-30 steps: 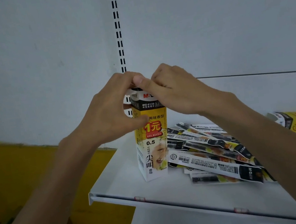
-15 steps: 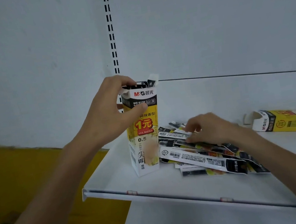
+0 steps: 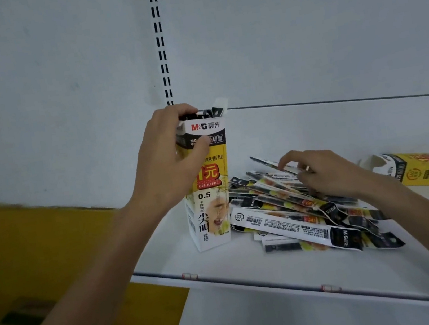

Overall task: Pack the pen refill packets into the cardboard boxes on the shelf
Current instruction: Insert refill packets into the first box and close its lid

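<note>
**Steadying the box, picking from the heap**

Head view. Still gripping the tall yellow-and-white cardboard box (image 3: 211, 204) near its top with the left hand (image 3: 171, 163), curling the fingers over the far rim and pressing the thumb on the black band at the front. Keeping it upright on the white metal shelf (image 3: 252, 271), near the front left corner.

No longer working at the box mouth with the right hand (image 3: 326, 173), as a second ago, nor laying it flat on the heap of black, white and yellow pen refill packets (image 3: 294, 222), as half a second ago. Now arching it over the back of that heap, pinching a single packet (image 3: 266, 162) between thumb and forefinger and tilting its far end up off the pile.

Showing dark packet ends (image 3: 204, 113) just above the upright box's rim, with the white top flap (image 3: 222, 104) standing open at the rear right corner. Fanning the loose heap just beside that box on its right, reaching towards the shelf's front edge.

Leaving a second yellow-and-white cardboard box (image 3: 426, 169) lying on its side at the far right, well apart from the upright one, open end facing the heap; impossible to tell its contents.

Backing it all with a black-slotted upright rail (image 3: 161, 45) on the pale wall.
</note>
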`<act>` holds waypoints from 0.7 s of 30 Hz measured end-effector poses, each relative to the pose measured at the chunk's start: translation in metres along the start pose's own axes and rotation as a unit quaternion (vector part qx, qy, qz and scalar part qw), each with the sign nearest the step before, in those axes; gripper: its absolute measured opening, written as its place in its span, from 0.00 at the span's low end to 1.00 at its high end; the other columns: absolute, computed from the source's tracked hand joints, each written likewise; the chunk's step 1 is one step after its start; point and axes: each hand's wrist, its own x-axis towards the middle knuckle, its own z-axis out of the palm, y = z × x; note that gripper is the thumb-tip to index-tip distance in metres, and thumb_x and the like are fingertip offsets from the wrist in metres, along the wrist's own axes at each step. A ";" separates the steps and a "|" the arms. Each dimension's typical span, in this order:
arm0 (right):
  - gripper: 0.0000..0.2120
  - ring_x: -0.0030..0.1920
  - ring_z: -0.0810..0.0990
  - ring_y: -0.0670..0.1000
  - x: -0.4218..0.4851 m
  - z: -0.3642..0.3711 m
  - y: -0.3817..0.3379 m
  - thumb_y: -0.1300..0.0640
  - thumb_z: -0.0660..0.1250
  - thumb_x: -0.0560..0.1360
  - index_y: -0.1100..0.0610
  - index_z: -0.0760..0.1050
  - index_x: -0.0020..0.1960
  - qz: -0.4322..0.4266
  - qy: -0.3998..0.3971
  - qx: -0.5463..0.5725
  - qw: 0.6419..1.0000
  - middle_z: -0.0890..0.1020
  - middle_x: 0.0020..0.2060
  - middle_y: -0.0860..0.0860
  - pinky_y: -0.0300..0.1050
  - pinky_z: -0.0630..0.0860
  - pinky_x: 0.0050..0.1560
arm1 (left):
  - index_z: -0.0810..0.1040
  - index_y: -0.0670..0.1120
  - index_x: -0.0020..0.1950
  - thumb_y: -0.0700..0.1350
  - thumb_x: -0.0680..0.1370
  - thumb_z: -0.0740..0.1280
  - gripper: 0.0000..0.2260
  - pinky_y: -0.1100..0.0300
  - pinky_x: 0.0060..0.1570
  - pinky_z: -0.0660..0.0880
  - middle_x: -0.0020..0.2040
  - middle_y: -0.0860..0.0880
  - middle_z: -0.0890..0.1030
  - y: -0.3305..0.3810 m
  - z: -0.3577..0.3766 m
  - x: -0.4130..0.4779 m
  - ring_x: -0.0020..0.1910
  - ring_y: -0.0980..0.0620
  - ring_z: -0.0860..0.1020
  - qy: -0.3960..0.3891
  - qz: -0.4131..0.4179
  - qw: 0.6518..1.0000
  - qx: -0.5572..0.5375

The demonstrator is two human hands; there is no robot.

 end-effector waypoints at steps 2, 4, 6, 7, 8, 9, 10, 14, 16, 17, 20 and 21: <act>0.13 0.45 0.76 0.49 -0.002 -0.002 0.000 0.56 0.61 0.78 0.45 0.71 0.61 0.003 -0.041 0.011 0.999 0.77 0.48 0.50 0.42 0.69 0.47 | 0.69 0.49 0.59 0.50 0.72 0.61 0.17 0.58 0.53 0.75 0.56 0.54 0.71 -0.002 0.004 -0.002 0.56 0.54 0.72 0.013 0.005 1.000 0.007; 0.12 0.48 0.77 0.49 -0.002 -0.005 -0.002 0.48 0.61 0.77 0.44 0.72 0.60 0.011 -0.081 0.011 0.997 0.78 0.47 0.47 0.43 0.72 0.51 | 0.70 0.47 0.60 0.50 0.73 0.60 0.17 0.64 0.51 0.74 0.56 0.54 0.71 -0.003 0.007 -0.003 0.56 0.54 0.72 0.026 0.012 0.999 0.014; 0.13 0.49 0.77 0.47 -0.002 -0.009 -0.004 0.43 0.61 0.76 0.43 0.74 0.58 0.021 -0.103 0.005 0.994 0.77 0.46 0.44 0.44 0.73 0.53 | 0.70 0.47 0.59 0.50 0.73 0.60 0.17 0.70 0.49 0.72 0.55 0.54 0.71 -0.004 0.009 -0.004 0.56 0.55 0.72 0.035 0.011 0.999 0.009; 0.14 0.49 0.77 0.47 -0.001 -0.011 -0.006 0.41 0.61 0.75 0.44 0.75 0.57 0.026 -0.109 0.004 0.994 0.77 0.46 0.44 0.44 0.73 0.53 | 0.70 0.47 0.60 0.50 0.72 0.60 0.17 0.73 0.48 0.71 0.55 0.54 0.71 -0.004 0.009 -0.004 0.55 0.55 0.72 0.036 0.008 0.999 0.004; 0.15 0.48 0.77 0.46 -0.001 -0.012 -0.007 0.40 0.63 0.73 0.44 0.75 0.57 0.029 -0.114 0.004 0.993 0.77 0.45 0.44 0.43 0.73 0.51 | 0.70 0.47 0.60 0.50 0.72 0.60 0.17 0.75 0.47 0.71 0.55 0.54 0.71 -0.005 0.009 -0.005 0.55 0.55 0.72 0.036 0.005 0.999 0.001; 0.16 0.46 0.76 0.45 -0.001 -0.012 -0.009 0.40 0.65 0.72 0.45 0.75 0.56 0.029 -0.117 0.006 0.993 0.77 0.44 0.44 0.41 0.72 0.48 | 0.70 0.47 0.60 0.50 0.72 0.60 0.17 0.77 0.47 0.70 0.55 0.54 0.71 -0.005 0.009 -0.005 0.55 0.56 0.72 0.036 0.006 0.999 0.001; 0.17 0.44 0.76 0.43 0.000 -0.011 -0.010 0.41 0.67 0.71 0.46 0.75 0.56 0.030 -0.120 0.007 0.992 0.77 0.43 0.44 0.38 0.71 0.44 | 0.70 0.47 0.60 0.50 0.73 0.60 0.17 0.77 0.46 0.70 0.55 0.54 0.71 -0.006 0.009 -0.005 0.55 0.55 0.72 0.037 0.007 0.999 0.003; 0.23 0.35 0.76 0.43 0.001 -0.012 -0.011 0.50 0.72 0.70 0.48 0.70 0.61 0.049 -0.141 0.067 0.986 0.78 0.43 0.49 0.37 0.72 0.35 | 0.70 0.48 0.60 0.51 0.73 0.59 0.17 0.75 0.46 0.71 0.56 0.54 0.71 -0.007 0.008 -0.003 0.55 0.55 0.73 0.026 0.006 1.000 0.010; 0.24 0.31 0.78 0.44 0.001 -0.017 -0.010 0.55 0.71 0.71 0.42 0.66 0.64 0.059 -0.160 0.131 0.977 0.79 0.45 0.51 0.37 0.75 0.34 | 0.69 0.48 0.60 0.51 0.72 0.59 0.17 0.74 0.46 0.71 0.56 0.54 0.71 -0.007 0.007 -0.002 0.55 0.55 0.73 0.019 0.001 1.000 0.008; 0.24 0.32 0.78 0.46 0.000 -0.019 -0.010 0.56 0.69 0.72 0.39 0.66 0.64 0.061 -0.171 0.154 0.971 0.80 0.46 0.53 0.37 0.76 0.35 | 0.69 0.49 0.60 0.52 0.72 0.59 0.17 0.75 0.45 0.72 0.56 0.54 0.71 -0.007 0.007 -0.002 0.55 0.55 0.73 0.018 0.000 1.000 0.006; 0.19 0.38 0.77 0.53 -0.001 -0.020 -0.012 0.59 0.62 0.76 0.37 0.74 0.58 0.046 -0.203 0.168 0.963 0.77 0.46 0.58 0.35 0.76 0.34 | 0.69 0.49 0.60 0.51 0.73 0.59 0.17 0.75 0.46 0.72 0.56 0.55 0.71 -0.008 0.007 -0.003 0.55 0.56 0.72 0.023 0.001 1.000 0.003; 0.17 0.42 0.78 0.56 -0.002 -0.019 -0.014 0.60 0.60 0.77 0.38 0.76 0.55 0.041 -0.211 0.158 0.964 0.77 0.49 0.55 0.34 0.75 0.34 | 0.69 0.49 0.60 0.51 0.73 0.59 0.17 0.75 0.46 0.71 0.56 0.55 0.71 -0.009 0.007 -0.003 0.55 0.56 0.72 0.026 0.003 1.000 0.005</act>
